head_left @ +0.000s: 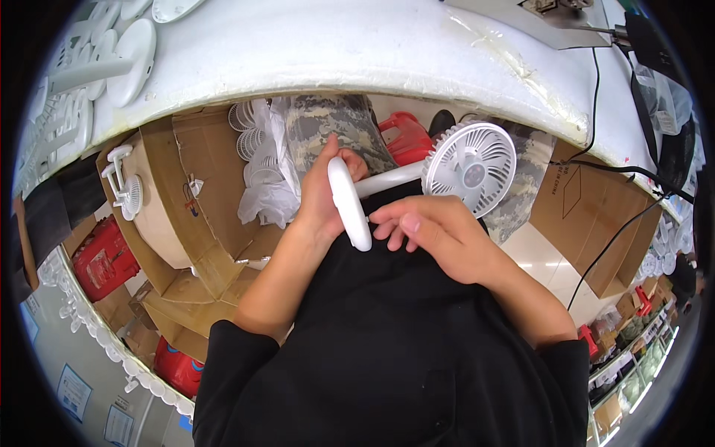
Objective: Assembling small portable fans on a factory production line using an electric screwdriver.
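White fan: up in front of the black shirt, lying sideways, round base to the left, grille head to the right.
Left hand: it's got the base, palm against the underside.
Right hand: fingers half-curled, tips right beside the base; pinching anything? Can't tell.
Handling: looks light, stiff, smooth, maybe slippery; base or stem seems the sound hold, those thin ribs probably fragile.
Left carton: open, round white grilles and crumpled wrap apparently inside.
Right carton: contents hidden.
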A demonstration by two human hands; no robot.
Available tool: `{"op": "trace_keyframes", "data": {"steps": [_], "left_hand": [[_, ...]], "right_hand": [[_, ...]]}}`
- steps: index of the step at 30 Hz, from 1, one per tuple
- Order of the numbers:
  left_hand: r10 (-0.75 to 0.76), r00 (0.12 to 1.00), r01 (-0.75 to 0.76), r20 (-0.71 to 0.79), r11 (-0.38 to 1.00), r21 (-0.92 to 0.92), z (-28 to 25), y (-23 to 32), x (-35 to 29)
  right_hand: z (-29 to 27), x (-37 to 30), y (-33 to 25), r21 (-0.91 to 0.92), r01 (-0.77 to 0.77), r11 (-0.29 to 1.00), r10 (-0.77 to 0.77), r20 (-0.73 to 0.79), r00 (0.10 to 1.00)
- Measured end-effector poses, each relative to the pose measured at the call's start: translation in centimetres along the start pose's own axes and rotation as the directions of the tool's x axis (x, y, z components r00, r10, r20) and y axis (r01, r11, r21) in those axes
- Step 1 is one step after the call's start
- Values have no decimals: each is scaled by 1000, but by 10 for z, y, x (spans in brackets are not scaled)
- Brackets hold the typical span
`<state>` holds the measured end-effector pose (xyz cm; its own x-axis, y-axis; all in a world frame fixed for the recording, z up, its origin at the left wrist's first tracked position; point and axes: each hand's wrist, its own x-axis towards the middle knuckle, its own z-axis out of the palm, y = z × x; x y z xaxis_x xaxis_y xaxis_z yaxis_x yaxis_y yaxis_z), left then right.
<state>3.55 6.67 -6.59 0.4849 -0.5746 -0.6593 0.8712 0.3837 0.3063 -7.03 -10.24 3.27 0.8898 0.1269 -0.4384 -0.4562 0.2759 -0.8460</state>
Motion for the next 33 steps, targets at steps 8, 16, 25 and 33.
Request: {"op": "trace_keyframes", "data": {"steps": [8, 16, 25, 33], "left_hand": [[55, 982, -105, 180, 954, 280, -31, 45, -23], [446, 706, -632, 550, 747, 206, -5, 111, -62], [695, 331, -848, 638, 516, -122, 54, 185, -39], [901, 434, -901, -5, 434, -20, 165, 235, 105]], "right_hand": [[-31, -31, -26, -188, 50, 981, -14, 190, 982], [-88, -59, -52, -126, 356, 926, -295, 348, 890], [-96, -64, -45, -26, 543, 839, -521, 247, 817], [-86, 2, 2, -208, 549, 810, -567, -516, 642]]}}
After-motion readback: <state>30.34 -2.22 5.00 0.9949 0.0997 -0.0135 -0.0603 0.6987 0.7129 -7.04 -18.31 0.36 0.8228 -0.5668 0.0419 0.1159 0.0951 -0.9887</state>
